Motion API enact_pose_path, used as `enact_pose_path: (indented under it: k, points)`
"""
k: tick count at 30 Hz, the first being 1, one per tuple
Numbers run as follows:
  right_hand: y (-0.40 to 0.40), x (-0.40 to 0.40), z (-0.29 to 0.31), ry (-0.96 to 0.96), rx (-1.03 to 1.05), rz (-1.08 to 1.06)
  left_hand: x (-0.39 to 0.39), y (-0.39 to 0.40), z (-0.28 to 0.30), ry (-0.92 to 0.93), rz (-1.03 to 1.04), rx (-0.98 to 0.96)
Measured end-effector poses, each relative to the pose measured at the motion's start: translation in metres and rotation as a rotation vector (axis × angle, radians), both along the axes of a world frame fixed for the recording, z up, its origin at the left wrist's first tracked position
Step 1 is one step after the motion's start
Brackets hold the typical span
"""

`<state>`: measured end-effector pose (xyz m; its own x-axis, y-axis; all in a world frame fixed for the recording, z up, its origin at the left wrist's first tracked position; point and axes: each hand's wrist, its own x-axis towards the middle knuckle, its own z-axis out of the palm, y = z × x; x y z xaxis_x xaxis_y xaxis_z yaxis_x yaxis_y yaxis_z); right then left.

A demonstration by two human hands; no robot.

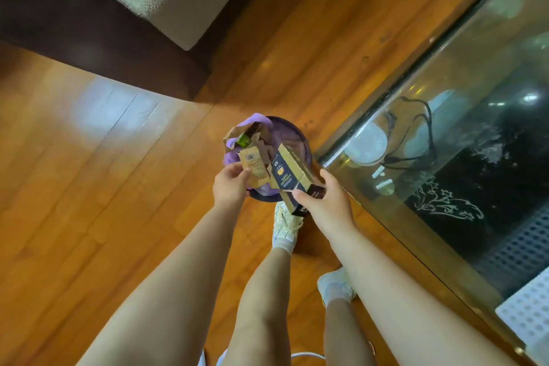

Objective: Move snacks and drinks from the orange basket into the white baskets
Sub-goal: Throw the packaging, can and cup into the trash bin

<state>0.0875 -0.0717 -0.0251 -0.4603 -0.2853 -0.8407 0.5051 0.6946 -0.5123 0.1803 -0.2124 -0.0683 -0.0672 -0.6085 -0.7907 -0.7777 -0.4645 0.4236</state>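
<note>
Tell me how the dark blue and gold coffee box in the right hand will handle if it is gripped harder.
The coffee box is probably stiff: its edges look straight in the right hand. It seems light for its size, since that hand holds it by one end. Its open end flap suggests thin card that could crush.

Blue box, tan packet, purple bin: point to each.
Blue box (284, 177): head view, on its printed blue face.
Tan packet (255, 164): head view, on its printed middle.
Purple bin (292, 135): head view, on its far inner wall.
</note>
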Motion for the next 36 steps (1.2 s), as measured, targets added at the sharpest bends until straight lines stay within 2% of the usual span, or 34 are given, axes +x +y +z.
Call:
enact_pose_path:
  k: [4,9,15,18,29,36]
  points:
    - [-0.001,-0.009,-0.003,-0.045,0.110,0.152,-0.006,-0.003,0.002,-0.035,-0.106,0.086]
    - [0.026,-0.020,0.023,-0.120,0.108,0.127,-0.017,-0.001,0.027,0.011,-0.192,0.154]
    - [0.090,-0.038,0.066,-0.064,0.047,-0.059,-0.051,0.027,0.081,0.100,-0.463,0.140]
    - [0.137,-0.042,0.085,-0.020,0.028,-0.187,-0.072,0.059,0.106,0.152,-0.530,0.107]
    - [0.380,-0.036,0.146,0.147,0.030,-0.679,-0.134,0.289,0.156,0.349,-0.685,0.202]
    - [0.509,-0.044,0.144,0.212,0.125,-0.960,-0.168,0.435,0.157,0.337,-0.877,0.310]
